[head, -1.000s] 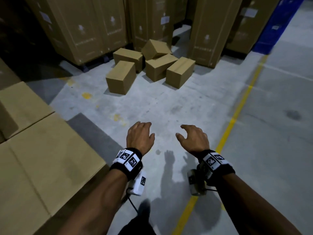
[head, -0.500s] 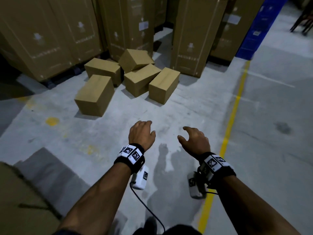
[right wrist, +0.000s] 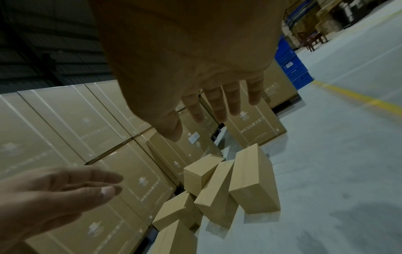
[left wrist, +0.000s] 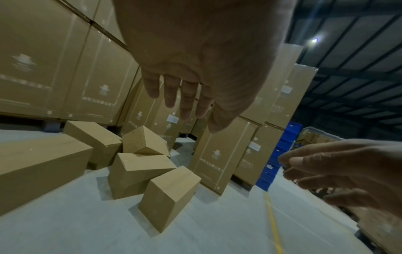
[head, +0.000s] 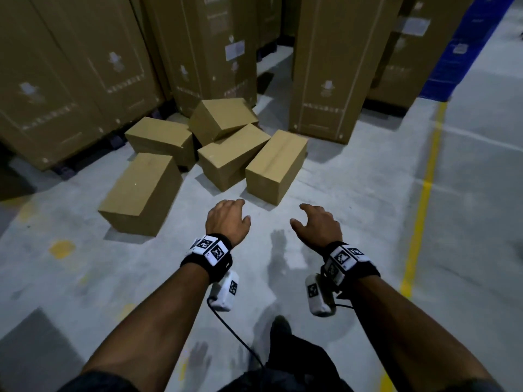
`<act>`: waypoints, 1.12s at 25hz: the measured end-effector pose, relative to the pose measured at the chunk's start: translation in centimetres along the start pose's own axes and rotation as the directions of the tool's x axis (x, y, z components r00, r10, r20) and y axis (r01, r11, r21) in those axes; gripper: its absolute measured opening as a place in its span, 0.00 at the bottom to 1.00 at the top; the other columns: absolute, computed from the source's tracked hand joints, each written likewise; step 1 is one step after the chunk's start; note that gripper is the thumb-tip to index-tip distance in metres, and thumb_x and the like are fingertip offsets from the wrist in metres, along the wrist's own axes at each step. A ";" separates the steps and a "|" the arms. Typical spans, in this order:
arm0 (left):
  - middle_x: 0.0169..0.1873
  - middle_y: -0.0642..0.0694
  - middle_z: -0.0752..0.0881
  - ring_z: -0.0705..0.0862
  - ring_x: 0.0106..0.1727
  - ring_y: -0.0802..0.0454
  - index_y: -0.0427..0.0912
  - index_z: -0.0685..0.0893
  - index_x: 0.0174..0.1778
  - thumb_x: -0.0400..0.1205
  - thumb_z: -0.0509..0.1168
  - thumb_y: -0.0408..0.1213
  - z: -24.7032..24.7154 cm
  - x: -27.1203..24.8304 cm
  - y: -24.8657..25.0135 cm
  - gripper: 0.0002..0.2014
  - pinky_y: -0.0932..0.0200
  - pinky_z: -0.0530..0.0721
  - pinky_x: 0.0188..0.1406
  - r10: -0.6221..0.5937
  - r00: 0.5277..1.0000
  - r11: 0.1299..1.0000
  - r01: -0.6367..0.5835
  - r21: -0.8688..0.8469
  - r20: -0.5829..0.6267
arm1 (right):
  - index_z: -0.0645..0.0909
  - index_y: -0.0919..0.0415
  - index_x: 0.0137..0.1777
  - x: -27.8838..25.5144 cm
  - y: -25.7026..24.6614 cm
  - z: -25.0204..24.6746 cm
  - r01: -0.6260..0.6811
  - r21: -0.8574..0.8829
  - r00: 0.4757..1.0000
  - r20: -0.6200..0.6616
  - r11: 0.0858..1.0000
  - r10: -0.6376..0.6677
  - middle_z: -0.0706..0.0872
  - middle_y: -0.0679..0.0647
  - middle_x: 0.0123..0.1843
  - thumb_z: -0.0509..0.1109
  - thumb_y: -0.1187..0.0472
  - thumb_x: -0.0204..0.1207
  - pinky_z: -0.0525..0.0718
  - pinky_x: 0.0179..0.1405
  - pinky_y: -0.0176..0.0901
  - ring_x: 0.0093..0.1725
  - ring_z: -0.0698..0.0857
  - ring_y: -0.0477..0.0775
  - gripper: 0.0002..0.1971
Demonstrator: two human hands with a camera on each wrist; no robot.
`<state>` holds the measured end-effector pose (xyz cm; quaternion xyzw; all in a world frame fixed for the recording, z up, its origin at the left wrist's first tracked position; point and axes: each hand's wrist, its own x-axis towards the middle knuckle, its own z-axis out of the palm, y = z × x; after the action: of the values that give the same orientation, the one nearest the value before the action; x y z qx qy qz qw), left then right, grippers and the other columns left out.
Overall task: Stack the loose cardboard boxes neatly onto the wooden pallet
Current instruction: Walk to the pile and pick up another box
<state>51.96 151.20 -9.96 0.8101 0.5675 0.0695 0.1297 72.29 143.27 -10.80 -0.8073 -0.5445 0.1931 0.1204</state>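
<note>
Five loose plain brown cardboard boxes (head: 203, 157) lie in a jumbled heap on the grey concrete floor (head: 339, 199), at the foot of the tall printed brown cartons (head: 325, 66). One box at the back is tilted, resting on the box below it, so the heap looks dumped rather than stacked. The nearest brown cardboard box on the right (head: 276, 165) sits flat, its short end facing the person. The brown box on the left (head: 141, 193) lies apart from the rest.

Left hand (head: 226, 220) and right hand (head: 317, 226) are both held out in front, palms down, fingers loosely spread, each grip empty. They are apart from each other, likely set for a two-sided grasp on a box end. They are not touching any box.

No wooden pallet is in view. A yellow painted line (head: 424, 188) runs along the floor on the right. Task looks early in this pickup: reach not yet completed.
</note>
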 end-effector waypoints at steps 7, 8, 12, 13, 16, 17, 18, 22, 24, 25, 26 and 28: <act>0.71 0.39 0.81 0.77 0.72 0.36 0.41 0.76 0.77 0.85 0.65 0.45 -1.7 20.1 1.0 0.24 0.46 0.77 0.69 -0.165 0.983 0.962 0.177 -0.206 0.073 | 0.70 0.51 0.82 21.1 -0.9 -6.7 -0.037 0.021 0.999 0.012 0.999 0.037 0.78 0.59 0.77 0.64 0.42 0.83 0.75 0.69 0.58 0.74 0.76 0.65 0.29; 0.72 0.40 0.81 0.77 0.72 0.37 0.42 0.76 0.77 0.85 0.65 0.45 -1.2 23.2 1.0 0.24 0.47 0.77 0.69 -0.180 0.979 0.948 0.198 -0.248 0.096 | 0.69 0.51 0.82 23.9 -0.8 -6.9 -0.066 0.058 0.998 0.026 0.996 0.065 0.77 0.59 0.78 0.64 0.42 0.83 0.75 0.71 0.59 0.75 0.76 0.65 0.29; 0.71 0.40 0.82 0.79 0.71 0.38 0.42 0.76 0.76 0.84 0.67 0.45 2.1 36.8 0.3 0.25 0.50 0.77 0.69 -0.194 0.956 0.888 0.266 -0.375 0.219 | 0.66 0.53 0.84 35.5 0.3 -5.6 -0.237 0.345 0.971 0.083 0.908 0.222 0.75 0.60 0.80 0.67 0.44 0.83 0.75 0.75 0.59 0.77 0.75 0.65 0.32; 0.71 0.40 0.81 0.79 0.71 0.39 0.43 0.76 0.76 0.84 0.68 0.46 3.2 40.8 0.0 0.25 0.51 0.76 0.70 -0.210 0.944 0.864 0.300 -0.404 0.253 | 0.65 0.54 0.85 39.0 0.4 -5.0 -0.274 0.423 0.961 0.106 0.863 0.254 0.74 0.60 0.82 0.68 0.45 0.83 0.74 0.76 0.59 0.78 0.74 0.64 0.33; 0.74 0.38 0.78 0.77 0.73 0.39 0.39 0.73 0.78 0.84 0.68 0.44 6.2 52.4 -0.8 0.26 0.55 0.73 0.69 -0.233 0.895 0.779 0.406 -0.478 0.381 | 0.62 0.55 0.86 48.4 1.1 -3.0 -0.411 0.577 0.907 0.187 0.705 0.376 0.70 0.62 0.84 0.69 0.47 0.84 0.73 0.76 0.53 0.80 0.72 0.64 0.35; 0.75 0.37 0.77 0.76 0.74 0.39 0.38 0.72 0.79 0.85 0.68 0.43 7.2 55.4 -1.0 0.27 0.55 0.72 0.69 -0.224 0.884 0.772 0.418 -0.479 0.411 | 0.60 0.55 0.87 50.7 1.3 -2.3 -0.444 0.602 0.890 0.211 0.663 0.405 0.69 0.63 0.84 0.69 0.48 0.84 0.72 0.75 0.52 0.81 0.71 0.64 0.35; 0.75 0.37 0.76 0.75 0.75 0.38 0.38 0.71 0.80 0.85 0.68 0.43 8.3 59.1 -1.3 0.28 0.55 0.71 0.70 -0.215 0.874 0.771 0.425 -0.473 0.435 | 0.59 0.55 0.87 54.1 1.7 -1.3 -0.465 0.618 0.879 0.234 0.634 0.416 0.68 0.64 0.84 0.69 0.48 0.84 0.72 0.75 0.53 0.81 0.71 0.64 0.36; 0.77 0.38 0.75 0.74 0.76 0.38 0.39 0.69 0.81 0.85 0.67 0.43 14.2 68.7 -3.7 0.29 0.53 0.71 0.72 -0.240 0.836 0.773 0.472 -0.424 0.493 | 0.56 0.54 0.88 63.9 4.2 3.4 -0.567 0.623 0.817 0.343 0.538 0.464 0.67 0.65 0.84 0.70 0.47 0.84 0.73 0.77 0.57 0.81 0.71 0.65 0.38; 0.77 0.38 0.75 0.74 0.76 0.38 0.40 0.67 0.82 0.85 0.68 0.44 18.4 73.3 -5.0 0.31 0.52 0.70 0.73 -0.249 0.832 0.765 0.483 -0.426 0.496 | 0.56 0.53 0.88 69.3 6.0 6.6 -0.578 0.639 0.808 0.360 0.508 0.467 0.66 0.64 0.85 0.71 0.47 0.83 0.72 0.76 0.57 0.81 0.71 0.65 0.38; 0.77 0.38 0.74 0.73 0.77 0.38 0.40 0.66 0.83 0.84 0.68 0.46 20.8 74.9 -5.8 0.32 0.51 0.70 0.74 -0.264 0.830 0.758 0.494 -0.426 0.491 | 0.55 0.52 0.88 71.4 7.2 8.4 -0.579 0.644 0.807 0.362 0.500 0.468 0.66 0.64 0.85 0.71 0.47 0.83 0.72 0.76 0.56 0.81 0.70 0.65 0.39; 0.78 0.39 0.74 0.73 0.77 0.38 0.41 0.65 0.83 0.84 0.68 0.47 23.6 77.2 -6.5 0.34 0.50 0.71 0.75 -0.266 0.835 0.763 0.488 -0.424 0.482 | 0.54 0.51 0.88 74.2 8.4 10.5 -0.567 0.659 0.814 0.354 0.494 0.461 0.66 0.64 0.85 0.72 0.47 0.83 0.71 0.76 0.56 0.81 0.70 0.65 0.40; 0.79 0.41 0.72 0.72 0.78 0.38 0.44 0.63 0.85 0.82 0.69 0.52 30.0 81.5 -8.4 0.38 0.46 0.71 0.77 -0.261 0.838 0.761 0.484 -0.433 0.479 | 0.52 0.51 0.89 79.2 11.0 15.2 -0.560 0.682 0.816 0.355 0.470 0.457 0.66 0.63 0.85 0.73 0.48 0.82 0.70 0.76 0.56 0.82 0.69 0.65 0.42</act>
<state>80.38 226.41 -43.87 0.6050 0.6396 0.0348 0.4730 101.09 212.15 -43.19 -0.7897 -0.1519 0.4794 0.3514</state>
